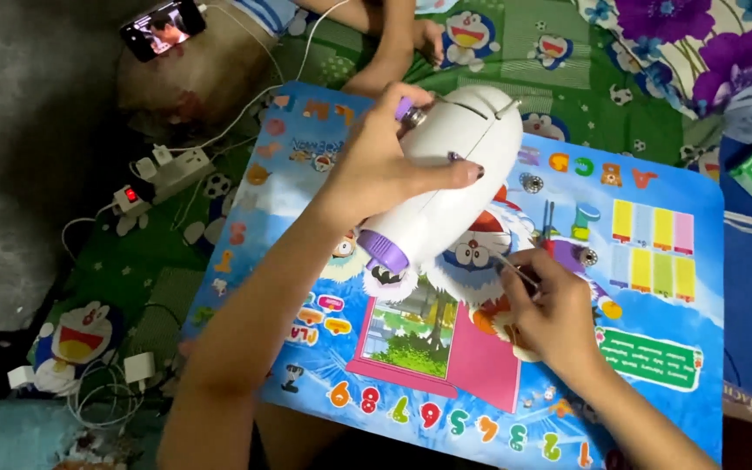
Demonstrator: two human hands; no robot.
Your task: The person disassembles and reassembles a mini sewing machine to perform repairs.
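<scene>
1. We see our left hand [374,165] wrapped around a small white sewing machine [450,174] with purple knobs, fingers clamped on its body, lifting it tilted above a bright blue children's table [663,348] printed with cartoon figures, letters and numbers.
2. Our right hand [550,309] rests low on the table top, fingers pinched together on a thin metal tool [515,271] that points up towards the underside of the machine.
3. Loose small parts lie near the work: a round metal bobbin [531,182] just beyond the machine and a purple piece [574,254] beside our right hand.
4. We judge that the machine could slip or tip, since one hand alone bears it at an angle.
5. The tool tip could skid off and jab our fingers.
6. The small parts could roll off the table edge onto the green patterned mat [132,278], among the power strip [171,174] and white cables, and be lost.
</scene>
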